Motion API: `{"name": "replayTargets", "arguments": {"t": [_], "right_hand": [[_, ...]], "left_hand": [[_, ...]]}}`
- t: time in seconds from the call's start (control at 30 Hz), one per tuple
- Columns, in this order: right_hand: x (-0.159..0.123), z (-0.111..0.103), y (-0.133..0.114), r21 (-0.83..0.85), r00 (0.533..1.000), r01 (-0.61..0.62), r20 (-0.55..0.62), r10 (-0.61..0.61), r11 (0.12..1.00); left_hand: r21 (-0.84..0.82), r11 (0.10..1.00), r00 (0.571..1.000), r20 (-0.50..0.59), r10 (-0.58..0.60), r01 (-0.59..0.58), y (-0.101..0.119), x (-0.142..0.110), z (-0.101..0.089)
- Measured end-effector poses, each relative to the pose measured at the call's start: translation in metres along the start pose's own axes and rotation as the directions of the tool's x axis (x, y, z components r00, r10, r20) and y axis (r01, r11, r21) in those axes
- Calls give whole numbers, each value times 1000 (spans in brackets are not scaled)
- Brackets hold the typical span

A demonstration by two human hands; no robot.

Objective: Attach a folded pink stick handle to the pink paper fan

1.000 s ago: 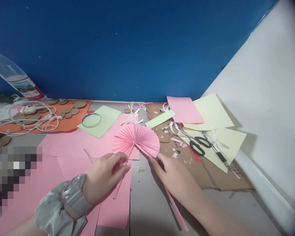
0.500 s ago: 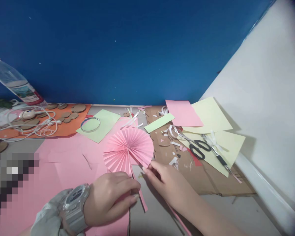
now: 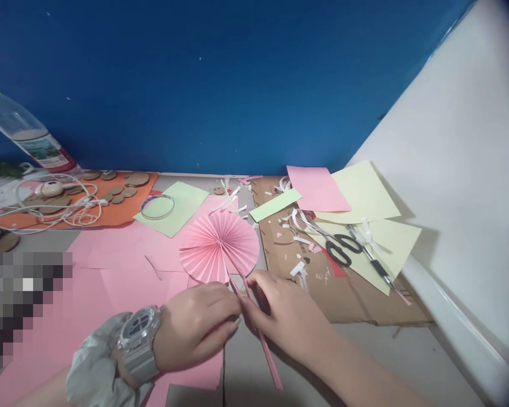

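A round, pink pleated paper fan [image 3: 214, 251] lies spread just beyond my hands, with a narrow gap at its lower right. From that gap a thin folded pink paper strip [image 3: 268, 356] runs down toward me. My left hand [image 3: 197, 322], with a watch [image 3: 139, 339] at the wrist, is closed at the fan's lower edge; its fingertips partly hide the fan's end. My right hand [image 3: 280, 308] has its thumb and fingers closed about the strip, close beside my left fingertips.
Pink paper sheets [image 3: 119, 288] lie at left. Scissors [image 3: 339, 249] and a craft knife [image 3: 375, 263] rest at right, near cardboard [image 3: 343, 308] littered with scraps. A ring [image 3: 158, 207] sits on green paper [image 3: 182, 220]. A bottle [image 3: 38, 141] and white cable [image 3: 85, 198] are far left.
My right hand has moved left and in toward my left hand. The fan's right side has closed in somewhat, and the long strip's lower end now lies farther right.
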State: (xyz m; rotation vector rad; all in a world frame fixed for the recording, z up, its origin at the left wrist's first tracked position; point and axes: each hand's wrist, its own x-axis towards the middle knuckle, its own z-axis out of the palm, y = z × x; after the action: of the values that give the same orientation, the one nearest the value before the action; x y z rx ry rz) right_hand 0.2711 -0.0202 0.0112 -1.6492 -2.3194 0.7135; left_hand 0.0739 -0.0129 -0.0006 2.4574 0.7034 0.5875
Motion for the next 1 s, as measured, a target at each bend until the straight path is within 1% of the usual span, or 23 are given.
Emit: {"name": "replayTargets", "arguments": {"t": [0.13, 0.3, 0.37, 0.47, 0.53, 0.7, 0.87, 1.0], "right_hand": [[0, 0, -1, 3, 1000, -7, -13, 7, 1000], [1, 1, -3, 15, 998, -12, -57, 13, 1000], [2, 3, -3, 11, 996, -35, -79, 36, 999], [3, 6, -4, -9, 993, -66, -97, 64, 998], [4, 7, -5, -11, 994, -64, -94, 63, 998], [2, 8, -11, -51, 991, -54, -124, 47, 997], [1, 14, -15, -128, 992, -92, -100, 79, 987], [1, 16, -10, -148, 991, -68, -125, 50, 987]], "left_hand": [[36, 997, 997, 15, 74, -75, 1, -1, 0], [85, 989, 992, 54, 114, -119, 1, -2, 1], [96, 980, 984, 45, 173, -176, 1, -3, 2], [147, 942, 954, 56, 296, -301, 1, -5, 3], [174, 925, 941, 65, 332, -338, 2, -5, 2], [154, 940, 950, -16, 312, -306, 3, -8, -1], [212, 923, 916, -178, 358, -320, 0, -13, -2], [185, 942, 923, -217, 317, -280, -2, -13, -5]]}}
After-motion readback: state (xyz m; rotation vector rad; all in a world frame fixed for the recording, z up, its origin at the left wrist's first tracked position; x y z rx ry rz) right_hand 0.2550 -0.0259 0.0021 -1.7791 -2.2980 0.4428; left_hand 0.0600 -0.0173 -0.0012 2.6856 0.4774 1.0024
